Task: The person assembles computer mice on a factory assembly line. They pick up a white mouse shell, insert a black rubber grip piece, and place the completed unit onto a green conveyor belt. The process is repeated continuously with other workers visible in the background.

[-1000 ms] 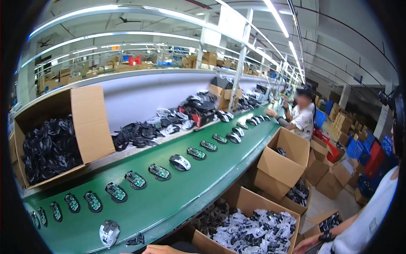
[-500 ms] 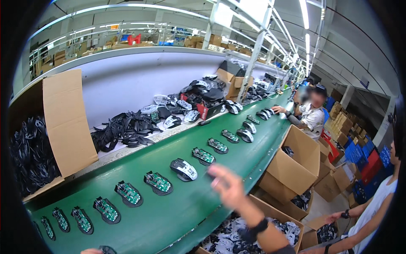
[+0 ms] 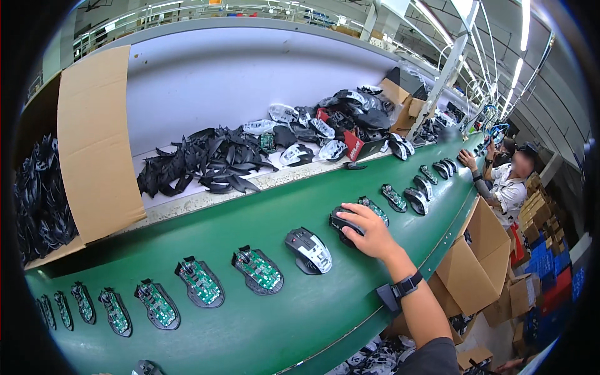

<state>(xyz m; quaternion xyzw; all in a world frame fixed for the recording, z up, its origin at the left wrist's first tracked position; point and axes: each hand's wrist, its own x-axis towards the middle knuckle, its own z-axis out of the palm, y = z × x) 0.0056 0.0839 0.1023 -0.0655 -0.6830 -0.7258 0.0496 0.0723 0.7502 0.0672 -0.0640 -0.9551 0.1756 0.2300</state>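
My right hand (image 3: 373, 236) reaches over the green conveyor belt, its fingers and thumb closed around a black computer mouse (image 3: 340, 220) lying there. The palm side of the grip is hidden. Just left of it sits a mouse with a black and white shell (image 3: 309, 251). Further left, several mouse bases with bare green circuit boards (image 3: 258, 270) lie in a row. Beyond my fingers is another open base (image 3: 374, 211), partly covered by the hand. At the lower edge a dark mouse part (image 3: 147, 367) is cut off by the frame. My left hand is out of view.
Behind the belt (image 3: 237, 331), a ledge bears a heap of black plastic strips (image 3: 206, 159) and piled mouse shells (image 3: 297, 154). A tall cardboard box (image 3: 97, 144) stands at left. Open cartons (image 3: 478, 256) line the right side, near a co-worker (image 3: 506, 187) at the belt.
The view has swung, shifting the scene rightward. My right hand, blurred above the belt before, now rests on the black mouse. The bit of my left hand at the bottom edge has gone from view.
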